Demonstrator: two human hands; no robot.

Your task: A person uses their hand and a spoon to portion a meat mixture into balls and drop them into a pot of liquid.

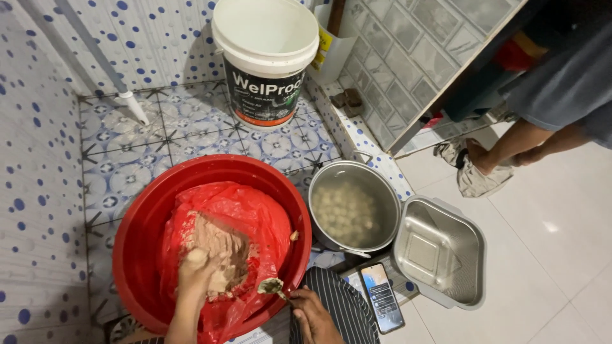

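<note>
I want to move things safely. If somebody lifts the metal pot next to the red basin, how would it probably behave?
The metal pot looks nearly full of cloudy liquid with pale round balls, so it is probably heavy and may slosh if tilted. Its thin wire handle lies at the rim, so the pot might swing when lifted by it. Wet metal sides could be slippery.

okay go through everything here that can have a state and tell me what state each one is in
Red basin: holds an opened red bag.
Paste: heaped in the bag.
Left hand: pressed into the paste.
Right hand: holding a loaded spoon.
Pot: uncovered, pale balls in cloudy water.
Steel tray: empty.
Phone: screen lit.
White bucket: upright, lid on.
</note>
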